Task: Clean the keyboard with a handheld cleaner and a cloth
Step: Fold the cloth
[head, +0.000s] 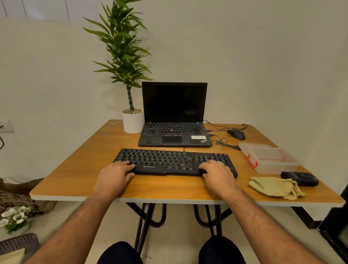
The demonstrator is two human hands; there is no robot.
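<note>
Head cam: black Zebronics keyboard [174,161] lies flat on wooden table [81,175], just in front of an open ThinkPad laptop [174,116]. Left hand [113,176] grips the keyboard's left front corner, fingers over the keys, thumb at the front edge. Right hand [217,175] rests on the right end w/ fingers curled onto the keys near the numpad; can't tell if it really grips. Yellowish cloth [275,187] lies crumpled at the right near the table edge, w/ a small black handheld cleaner [299,178] just behind it. Clear plastic box [270,157], mouse [236,134] and potted plant [132,119] further back.
</note>
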